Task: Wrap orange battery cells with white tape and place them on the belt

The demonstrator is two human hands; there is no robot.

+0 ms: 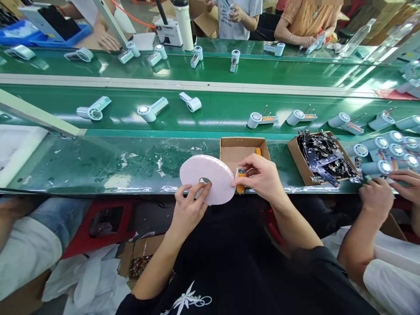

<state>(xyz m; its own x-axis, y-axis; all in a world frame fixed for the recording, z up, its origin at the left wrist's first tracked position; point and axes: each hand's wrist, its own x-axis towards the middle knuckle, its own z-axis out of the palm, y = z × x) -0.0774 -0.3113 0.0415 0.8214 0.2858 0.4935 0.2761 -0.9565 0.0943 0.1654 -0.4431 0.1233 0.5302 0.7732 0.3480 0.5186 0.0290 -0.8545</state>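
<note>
My left hand (192, 203) grips a flat pale-pink roll of tape (193, 173), with its fingers at the centre hole. At the roll's right edge, my right hand (260, 177) is closed around an orange cylindrical battery (240, 189), its thumb crossing the battery's front and reaching the roll. A small whitish piece shows by these fingertips; whether they pinch it I cannot tell. Just behind the right hand is a shallow cardboard box (234, 153), where another orange cylinder (258, 151) lies at the right side.
A carton of dark circuit boards (320, 159) stands to the right, beside clustered light-blue fan housings (376, 167). More housings lie along the green conveyor (223, 118). A co-worker's hands (377, 197) work at the right. A white tray (19, 148) sits at left; other people are across the line.
</note>
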